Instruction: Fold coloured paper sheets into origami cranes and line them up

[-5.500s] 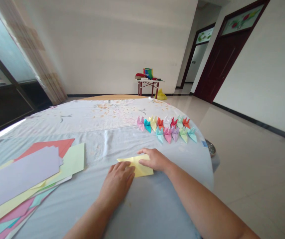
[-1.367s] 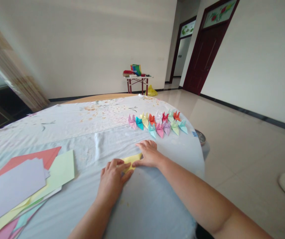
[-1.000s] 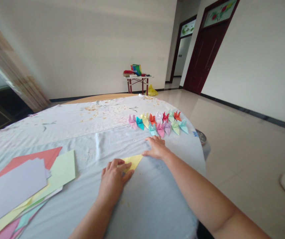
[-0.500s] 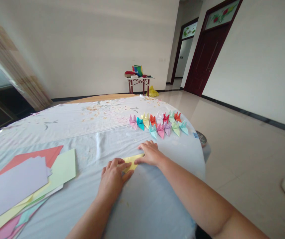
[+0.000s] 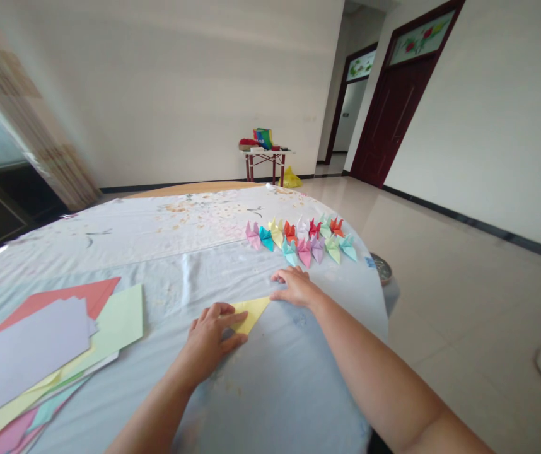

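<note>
Your spread left hand (image 5: 209,340) and loosely open right hand (image 5: 295,287) touch part-folded yellow paper (image 5: 254,311), finished cranes (image 5: 304,251) by the table's (image 5: 280,391) right edge.

Prob. home rm, curtain (image 5: 43,126), red door (image 5: 396,120), floral tblcloth (image 5: 166,271), tiled flr (image 5: 464,284)

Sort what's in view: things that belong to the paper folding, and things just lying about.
Likely part of the job:
- yellow paper, under the left hand, right hand at its corner
- coloured sheets
- paper birds

Apparently just lying about:
- multicoloured bag
- yellow bag
</note>
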### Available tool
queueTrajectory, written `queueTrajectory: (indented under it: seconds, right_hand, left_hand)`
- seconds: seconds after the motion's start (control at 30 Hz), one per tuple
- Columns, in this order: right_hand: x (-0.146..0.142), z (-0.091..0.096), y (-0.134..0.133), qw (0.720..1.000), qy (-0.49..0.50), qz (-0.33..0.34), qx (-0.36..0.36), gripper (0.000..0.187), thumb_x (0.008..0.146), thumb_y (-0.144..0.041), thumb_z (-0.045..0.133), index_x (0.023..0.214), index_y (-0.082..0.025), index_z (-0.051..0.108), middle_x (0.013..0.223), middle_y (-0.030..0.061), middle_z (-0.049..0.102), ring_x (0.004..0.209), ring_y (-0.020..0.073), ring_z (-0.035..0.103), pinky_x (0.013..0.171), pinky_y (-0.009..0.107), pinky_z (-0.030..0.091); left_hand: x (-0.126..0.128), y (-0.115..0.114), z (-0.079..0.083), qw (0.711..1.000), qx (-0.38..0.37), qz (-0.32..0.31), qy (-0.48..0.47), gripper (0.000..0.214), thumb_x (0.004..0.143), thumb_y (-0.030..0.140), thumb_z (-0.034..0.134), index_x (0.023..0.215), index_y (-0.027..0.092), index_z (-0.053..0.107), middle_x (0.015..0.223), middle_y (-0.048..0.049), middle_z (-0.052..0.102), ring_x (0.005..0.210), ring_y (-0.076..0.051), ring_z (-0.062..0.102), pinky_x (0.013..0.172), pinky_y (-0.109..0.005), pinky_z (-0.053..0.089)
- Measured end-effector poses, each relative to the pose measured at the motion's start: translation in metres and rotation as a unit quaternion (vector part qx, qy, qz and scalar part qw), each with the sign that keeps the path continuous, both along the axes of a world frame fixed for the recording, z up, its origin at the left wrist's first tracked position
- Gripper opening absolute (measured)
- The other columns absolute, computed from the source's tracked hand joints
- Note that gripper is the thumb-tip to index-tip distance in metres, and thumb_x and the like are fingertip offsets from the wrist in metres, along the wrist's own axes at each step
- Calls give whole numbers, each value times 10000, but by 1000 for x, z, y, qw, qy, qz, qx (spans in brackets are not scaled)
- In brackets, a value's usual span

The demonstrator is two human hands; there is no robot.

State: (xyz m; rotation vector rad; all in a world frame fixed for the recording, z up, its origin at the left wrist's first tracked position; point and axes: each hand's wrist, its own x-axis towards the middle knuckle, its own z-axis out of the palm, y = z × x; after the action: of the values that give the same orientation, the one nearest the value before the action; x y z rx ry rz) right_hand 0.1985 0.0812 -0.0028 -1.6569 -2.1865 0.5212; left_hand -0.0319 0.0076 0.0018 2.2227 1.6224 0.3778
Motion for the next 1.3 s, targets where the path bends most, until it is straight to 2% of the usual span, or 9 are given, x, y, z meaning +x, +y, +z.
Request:
queueTrajectory:
  seconds: [0.17,0.3,0.47,0.73,0.87,1.0,1.13,1.2,1.3]
  right_hand:
    - [-10,-3,-4,993,73,79,56,336,735,-475,590,959,-226,618,928,35,587,951,192,468,817,324,320]
    - [-25,-5,-10,988,38,137,63,395,697,-548,591,941,-239,627,931,41,576,970,213,451,809,333,314]
    - [-31,-2,-12,988,19,145,54,360,669,-502,642,906,-232,626,917,38,565,958,213,438,803,326,304]
    - [-41,-3,-13,985,26,160,68,359,710,-497,609,945,-225,606,942,42,553,959,204,427,811,330,294]
    - [-47,-4,-13,983,41,168,56,291,687,-432,660,872,-213,614,910,35,562,952,203,437,806,324,294]
    - [-45,-4,-11,981,112,154,34,224,685,-391,669,749,-186,604,814,15,578,876,177,474,778,305,322]
    - [-40,-3,-10,962,237,135,-23,229,707,-388,635,747,-168,585,723,-9,561,687,115,482,636,236,369]
    - [-39,-3,-9,949,289,116,-44,254,704,-404,628,760,-163,573,676,-23,540,609,94,454,569,213,363]
    - [-39,0,-9,938,331,93,-36,273,696,-420,628,747,-160,560,646,-32,523,575,83,429,544,205,357]
  left_hand:
    - [1,-1,-4,998,45,-4,-37,434,729,453,545,1151,350,546,1058,-32,552,997,-238,487,865,-410,363]
    - [1,-2,-9,991,83,14,-105,412,778,452,490,1150,286,548,1015,-41,588,981,-216,513,876,-381,383]
    - [-2,1,-11,979,102,82,-158,356,826,406,418,1091,235,583,1022,-42,593,970,-190,534,844,-331,418]
    - [1,2,-11,973,104,110,-175,343,818,368,417,1073,228,598,986,-36,584,796,-154,581,717,-283,465]
    - [2,1,-10,967,106,129,-194,348,817,375,417,1088,227,577,1002,-42,559,726,-138,571,711,-301,485]
    - [2,-2,-4,955,141,156,-211,346,813,376,430,1104,231,550,1053,-59,521,825,-164,567,731,-328,489]
    - [6,-4,10,934,170,196,-244,384,779,394,470,1111,211,526,1053,-81,525,881,-198,574,672,-330,497]
    - [8,-4,16,925,149,227,-267,424,737,416,510,1092,183,524,1034,-94,550,846,-205,592,637,-332,501]
    - [11,-1,22,919,59,240,-308,441,685,420,555,1039,157,535,894,-69,617,683,-182,619,547,-301,491]
